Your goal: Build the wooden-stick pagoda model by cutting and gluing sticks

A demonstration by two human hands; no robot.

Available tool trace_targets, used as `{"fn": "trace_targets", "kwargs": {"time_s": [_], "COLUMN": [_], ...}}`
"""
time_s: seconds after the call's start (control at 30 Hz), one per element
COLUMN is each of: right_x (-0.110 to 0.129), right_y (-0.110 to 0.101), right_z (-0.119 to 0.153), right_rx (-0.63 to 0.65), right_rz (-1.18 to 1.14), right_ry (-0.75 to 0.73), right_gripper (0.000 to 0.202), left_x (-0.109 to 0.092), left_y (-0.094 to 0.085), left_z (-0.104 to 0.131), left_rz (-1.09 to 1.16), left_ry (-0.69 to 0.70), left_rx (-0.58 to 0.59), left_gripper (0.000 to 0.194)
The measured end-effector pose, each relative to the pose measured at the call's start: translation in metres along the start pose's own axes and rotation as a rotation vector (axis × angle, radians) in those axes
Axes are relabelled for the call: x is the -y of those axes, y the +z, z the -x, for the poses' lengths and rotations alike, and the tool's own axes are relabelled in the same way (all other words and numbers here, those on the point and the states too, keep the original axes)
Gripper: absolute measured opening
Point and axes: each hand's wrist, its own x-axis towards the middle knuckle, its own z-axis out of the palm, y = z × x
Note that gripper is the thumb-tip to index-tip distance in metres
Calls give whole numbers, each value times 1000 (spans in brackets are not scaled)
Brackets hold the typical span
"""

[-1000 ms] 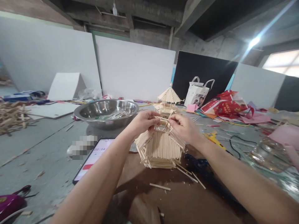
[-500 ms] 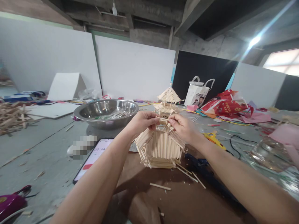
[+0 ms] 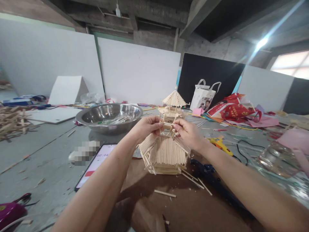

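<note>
Just above the top of a pale wooden-stick model (image 3: 169, 151) with sloping roof panels, my left hand (image 3: 151, 126) and my right hand (image 3: 183, 128) pinch opposite ends of a short wooden stick (image 3: 168, 124). The stick lies roughly level across the model's upper frame; whether it touches the frame I cannot tell. Behind my hands rises a smaller stick pavilion (image 3: 175, 99) with a pointed roof. Several loose sticks lie in front, one of them a single stick (image 3: 165, 193) on the brown sheet (image 3: 193, 206).
A steel basin (image 3: 84, 120) with plastic wrapping stands at the left behind a phone (image 3: 84, 180). To the right are a yellow glue gun (image 3: 220, 145), a dark blue tool (image 3: 210, 175) and a clear jar (image 3: 272, 159). Bags (image 3: 233, 108) stand farther back.
Almost nothing differs. Both hands stay at the short stick with the same pinch, and the whole view has shifted very slightly.
</note>
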Motion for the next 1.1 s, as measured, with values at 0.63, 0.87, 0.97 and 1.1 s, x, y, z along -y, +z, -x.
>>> {"fn": "trace_targets", "kwargs": {"time_s": [0.63,0.87,0.97,1.1], "right_x": [5,8,10,11], "right_y": [-6,-4,-4,-3], "right_z": [2,3,3,2], "right_rx": [-45,-71,-77,-89], "right_rz": [166,187,181,153], "right_ry": [-76,-62,-43,-19], "right_gripper": [14,15,16,16], "left_x": [-4,-5,-2,-1], "left_y": [7,7,6,7], "left_z": [3,4,3,2], "left_rz": [-191,-207,-186,-161], "left_ry": [68,65,55,49], "left_rx": [-49,-56,-57,-65], "left_gripper": [16,15,12,12]}}
